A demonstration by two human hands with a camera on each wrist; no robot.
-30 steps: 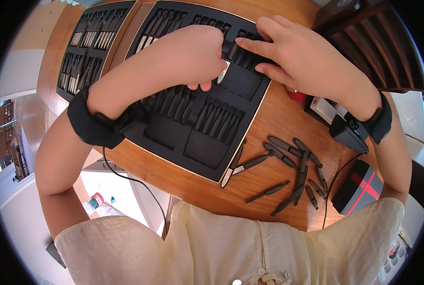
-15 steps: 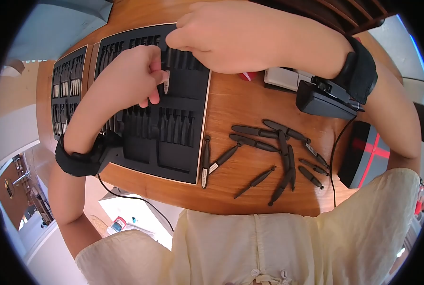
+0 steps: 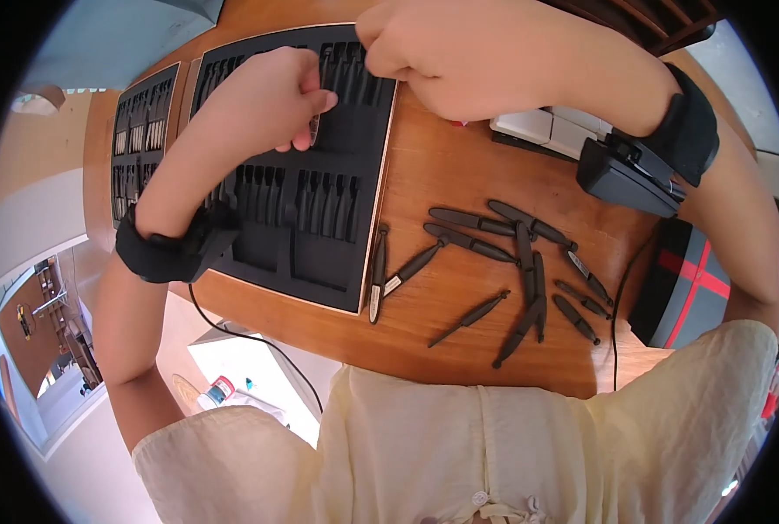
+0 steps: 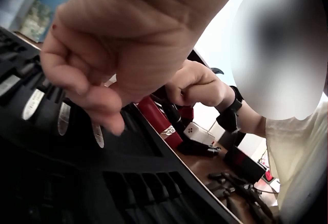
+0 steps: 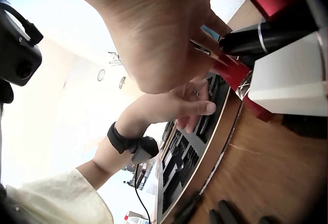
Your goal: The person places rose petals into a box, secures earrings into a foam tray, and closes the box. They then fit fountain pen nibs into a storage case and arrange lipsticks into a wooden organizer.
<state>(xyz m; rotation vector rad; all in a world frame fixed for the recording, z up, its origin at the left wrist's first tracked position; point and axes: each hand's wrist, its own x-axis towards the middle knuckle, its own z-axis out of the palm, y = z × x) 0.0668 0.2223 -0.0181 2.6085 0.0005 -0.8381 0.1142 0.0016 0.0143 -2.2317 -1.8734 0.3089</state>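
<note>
A black foam tray [image 3: 335, 253] holds rows of slim black-handled tools in slots. My left hand [image 3: 263, 100] is over its upper half, thumb and fingers pinching a silver-tipped tool [image 4: 98, 136] near the slot row. Only its flat silver end shows below my fingertips, level with other silver ends. My right hand [image 3: 450, 65] is raised with bent fingers at the tray's far right corner. In the right wrist view its fingertips are near a black barrel with a silver ring [image 5: 246, 40] and a red item [image 5: 230, 73]; I cannot tell whether it holds something.
Several loose black tools [image 3: 529, 262] lie on the wooden table [image 3: 450, 166], right of the tray. A second filled tray [image 3: 145, 113] stands at the left. White boxes [image 3: 529, 127] and a black box with red stripes [image 3: 682, 279] are at the right. A cable [image 3: 250, 334] hangs at the front.
My right hand has left the tray's slots, moved right and curled its fingers. My left hand has stayed by the same silver-tipped tool. The head view has shifted.
</note>
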